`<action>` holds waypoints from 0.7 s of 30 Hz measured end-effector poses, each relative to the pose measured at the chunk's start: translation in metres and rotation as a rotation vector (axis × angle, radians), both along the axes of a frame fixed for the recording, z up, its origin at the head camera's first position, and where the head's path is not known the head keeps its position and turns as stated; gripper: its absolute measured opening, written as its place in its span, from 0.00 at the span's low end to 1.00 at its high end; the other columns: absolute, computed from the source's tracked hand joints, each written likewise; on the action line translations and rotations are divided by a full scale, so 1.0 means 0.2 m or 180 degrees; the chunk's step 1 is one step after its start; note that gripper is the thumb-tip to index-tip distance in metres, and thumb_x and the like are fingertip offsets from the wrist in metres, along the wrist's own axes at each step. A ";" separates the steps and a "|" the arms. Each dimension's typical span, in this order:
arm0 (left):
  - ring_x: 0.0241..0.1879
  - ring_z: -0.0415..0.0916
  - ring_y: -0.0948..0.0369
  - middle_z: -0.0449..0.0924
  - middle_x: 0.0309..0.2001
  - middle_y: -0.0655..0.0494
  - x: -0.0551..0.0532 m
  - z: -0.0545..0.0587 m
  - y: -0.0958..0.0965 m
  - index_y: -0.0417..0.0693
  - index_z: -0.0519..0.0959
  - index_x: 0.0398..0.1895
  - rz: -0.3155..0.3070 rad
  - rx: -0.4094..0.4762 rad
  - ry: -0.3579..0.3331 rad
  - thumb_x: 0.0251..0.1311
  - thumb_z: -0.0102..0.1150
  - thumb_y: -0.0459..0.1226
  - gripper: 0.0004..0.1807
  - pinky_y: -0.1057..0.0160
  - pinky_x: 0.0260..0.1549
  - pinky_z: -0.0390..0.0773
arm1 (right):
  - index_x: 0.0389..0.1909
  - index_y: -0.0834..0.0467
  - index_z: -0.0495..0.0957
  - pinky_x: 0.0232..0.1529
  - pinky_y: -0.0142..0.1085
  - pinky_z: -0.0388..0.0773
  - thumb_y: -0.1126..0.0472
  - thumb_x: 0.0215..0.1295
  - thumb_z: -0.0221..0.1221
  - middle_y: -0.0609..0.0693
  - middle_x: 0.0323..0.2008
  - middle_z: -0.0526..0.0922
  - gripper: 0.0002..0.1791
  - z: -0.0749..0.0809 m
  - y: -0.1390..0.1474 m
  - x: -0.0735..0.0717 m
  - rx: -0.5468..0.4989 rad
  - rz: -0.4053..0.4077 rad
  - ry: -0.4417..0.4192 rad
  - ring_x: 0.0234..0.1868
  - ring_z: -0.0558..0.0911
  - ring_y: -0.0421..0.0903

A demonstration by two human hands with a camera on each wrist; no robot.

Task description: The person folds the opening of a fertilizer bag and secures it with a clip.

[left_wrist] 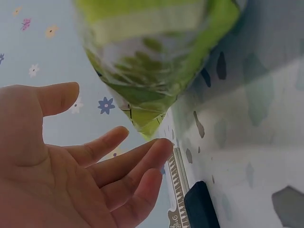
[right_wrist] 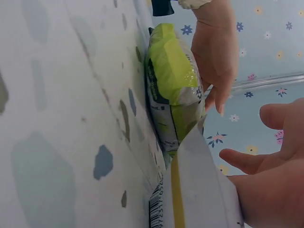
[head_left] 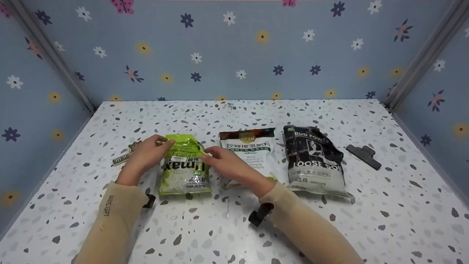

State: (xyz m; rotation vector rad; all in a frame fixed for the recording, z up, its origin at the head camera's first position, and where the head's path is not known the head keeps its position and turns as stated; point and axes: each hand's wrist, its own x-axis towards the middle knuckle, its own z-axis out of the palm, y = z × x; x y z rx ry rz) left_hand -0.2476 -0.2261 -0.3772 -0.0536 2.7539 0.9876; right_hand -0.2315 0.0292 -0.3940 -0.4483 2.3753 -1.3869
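Note:
A lime-green plastic bag (head_left: 187,176) lies between my hands, its upper end narrower and creased. My left hand (head_left: 146,156) is at its upper left edge; the left wrist view shows that hand (left_wrist: 114,175) with fingers spread and nothing in the palm, just below a corner of the bag (left_wrist: 147,71). At the bag's upper right is my right hand (head_left: 231,165), reaching across a white bag (head_left: 253,157). In the right wrist view, thumb and forefinger of the right hand (right_wrist: 270,175) stand apart. The green bag (right_wrist: 173,85) lies beyond, beside the left hand (right_wrist: 216,57).
To the right lies a black and grey bag (head_left: 317,168) marked "LOOSE SOIL", with a dark clip (head_left: 364,157) beside it. A gold-brown item with a striped edge (head_left: 122,159) lies partly behind the left hand. A flowered wall (head_left: 234,40) stands behind the speckled table (head_left: 205,234).

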 end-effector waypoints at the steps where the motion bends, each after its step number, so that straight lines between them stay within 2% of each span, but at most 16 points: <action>1: 0.63 0.65 0.37 0.63 0.68 0.32 0.00 0.00 0.00 0.40 0.63 0.70 -0.0009 0.0018 -0.0010 0.70 0.41 0.65 0.42 0.37 0.60 0.66 | 0.70 0.54 0.69 0.64 0.46 0.69 0.42 0.74 0.53 0.53 0.65 0.74 0.30 0.00 0.00 0.00 0.0057 0.0006 0.0016 0.64 0.73 0.51; 5: 0.64 0.64 0.38 0.63 0.69 0.33 0.00 -0.01 0.01 0.39 0.63 0.70 -0.0045 0.0084 -0.0047 0.71 0.41 0.64 0.41 0.37 0.61 0.65 | 0.68 0.54 0.71 0.62 0.45 0.70 0.40 0.73 0.53 0.52 0.63 0.76 0.30 -0.01 0.00 0.00 0.0260 0.0053 0.0095 0.61 0.75 0.49; 8: 0.65 0.64 0.38 0.62 0.69 0.32 -0.01 -0.01 0.01 0.38 0.62 0.71 -0.0042 0.0109 -0.0012 0.71 0.42 0.63 0.41 0.38 0.62 0.64 | 0.67 0.52 0.73 0.55 0.43 0.75 0.38 0.72 0.53 0.51 0.62 0.77 0.30 -0.01 0.00 0.00 0.0286 0.0103 0.0053 0.51 0.80 0.47; 12: 0.67 0.62 0.38 0.59 0.71 0.33 -0.01 -0.01 0.00 0.38 0.58 0.74 0.0035 0.0263 -0.0032 0.71 0.43 0.63 0.43 0.38 0.63 0.62 | 0.62 0.49 0.77 0.37 0.43 0.82 0.41 0.72 0.56 0.51 0.60 0.78 0.24 -0.02 0.00 0.00 0.0132 0.0080 -0.0129 0.32 0.83 0.51; 15: 0.68 0.60 0.39 0.57 0.72 0.33 -0.01 -0.01 0.00 0.40 0.53 0.76 0.0157 0.0431 -0.0087 0.71 0.44 0.62 0.45 0.38 0.63 0.62 | 0.59 0.49 0.78 0.36 0.42 0.82 0.45 0.72 0.57 0.49 0.56 0.80 0.20 -0.02 0.01 0.01 0.0001 0.0029 -0.0159 0.34 0.84 0.50; 19: 0.65 0.63 0.40 0.58 0.70 0.34 -0.01 0.00 0.00 0.41 0.47 0.78 0.0340 0.0722 -0.0081 0.72 0.46 0.59 0.45 0.40 0.62 0.64 | 0.60 0.52 0.78 0.46 0.40 0.79 0.50 0.71 0.58 0.46 0.51 0.81 0.20 -0.02 0.02 0.00 -0.0228 -0.0074 -0.0213 0.47 0.82 0.47; 21: 0.62 0.66 0.41 0.59 0.69 0.34 -0.01 0.00 0.00 0.42 0.45 0.79 0.0404 0.0889 -0.0073 0.72 0.47 0.58 0.45 0.42 0.61 0.66 | 0.60 0.54 0.78 0.47 0.42 0.79 0.52 0.71 0.59 0.46 0.48 0.82 0.20 -0.03 0.02 0.00 -0.0360 -0.0118 -0.0291 0.48 0.82 0.50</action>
